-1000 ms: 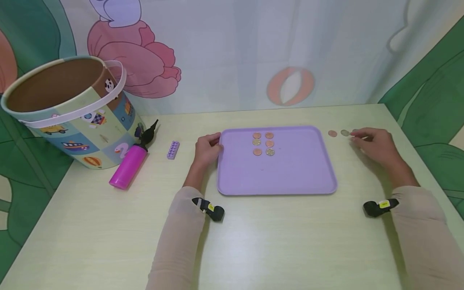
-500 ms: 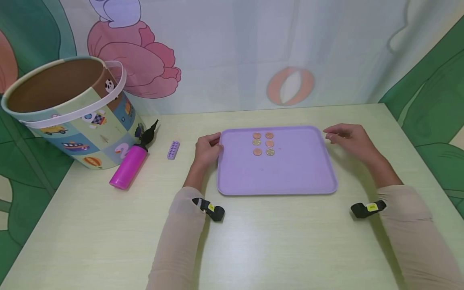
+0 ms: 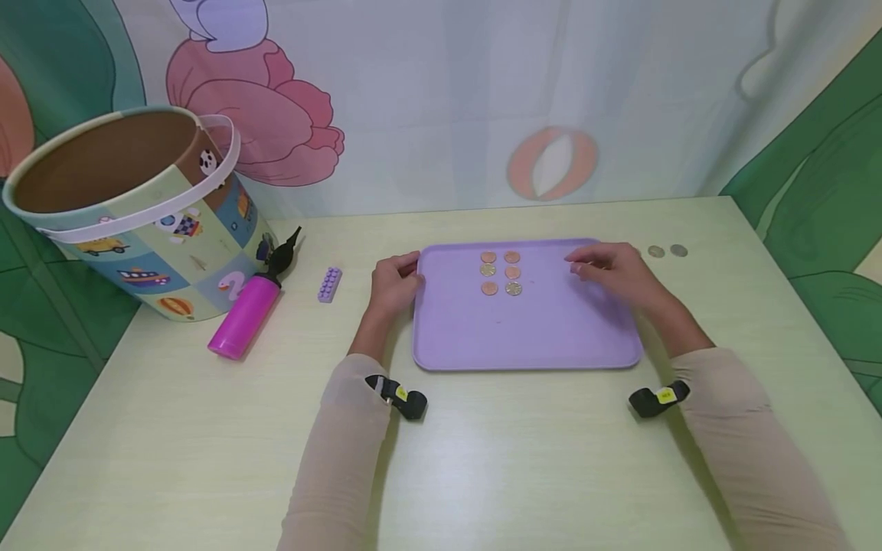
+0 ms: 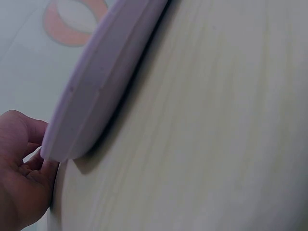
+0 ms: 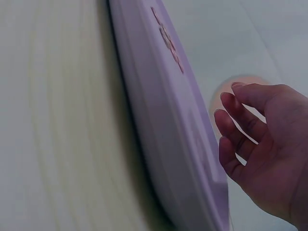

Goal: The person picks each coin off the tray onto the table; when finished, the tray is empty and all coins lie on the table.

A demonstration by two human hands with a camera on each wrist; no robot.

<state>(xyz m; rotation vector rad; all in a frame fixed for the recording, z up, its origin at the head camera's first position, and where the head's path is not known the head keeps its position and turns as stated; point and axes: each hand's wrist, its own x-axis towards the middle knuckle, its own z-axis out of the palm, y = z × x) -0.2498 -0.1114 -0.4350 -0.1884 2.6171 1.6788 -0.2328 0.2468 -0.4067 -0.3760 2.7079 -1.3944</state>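
A light purple tray lies on the table, with several copper- and gold-coloured coins in two columns toward its back. At its left edge my left hand grips the rim, thumb and fingers at the tray's side in the left wrist view too. My right hand is over the tray's right part, thumb and index finger pinched on a coin that the fingertips mostly hide. Its other fingers are loosely bent in the right wrist view. Behind that hand, two silvery coins lie on the table.
At the back left stands a large patterned bucket with a white handle. A magenta pump with a black nozzle leans by it, and a purple toy brick lies left of the tray. A printed curtain hangs behind.
My right hand has moved left from the row of coins to above the tray's right part. The rightmost silvery coin has come into view. My left hand and the tray have stayed put.
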